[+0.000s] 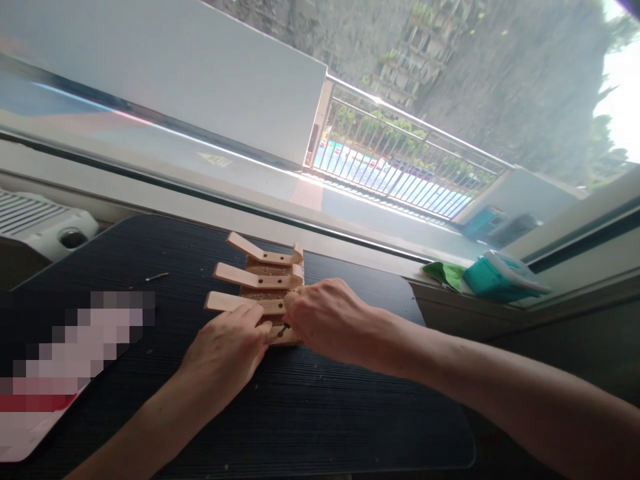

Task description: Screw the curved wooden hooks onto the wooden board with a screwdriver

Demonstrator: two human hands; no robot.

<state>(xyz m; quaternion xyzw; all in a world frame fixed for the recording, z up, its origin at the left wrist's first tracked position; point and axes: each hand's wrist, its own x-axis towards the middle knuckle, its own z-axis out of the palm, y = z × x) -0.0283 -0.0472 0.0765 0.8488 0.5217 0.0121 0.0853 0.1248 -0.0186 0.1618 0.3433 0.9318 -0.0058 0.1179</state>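
Observation:
A small wooden rack with bent, hook-like wooden strips lies on the dark table [350, 427]. Dark round holes or screw heads show in the upper strip [273, 257], the middle strip [235, 273] and the lower strip [220, 302]. My left hand [227, 343] is closed over the rack's near end, its fingertips pressing on the wood. Just right of it, my right hand [320, 317] has its fingers pinched together over the rack's right side. A small dark metal piece [284, 329] shows below those fingers; what they grip is mostly hidden.
A thin light stick [157, 277] and several small crumbs lie on the tabletop. At left is a pale flat item with a blurred-out surface [65, 380]. A white ridged appliance [45, 220] stands behind it. A green cloth [443, 273] and teal container [500, 275] sit by the window.

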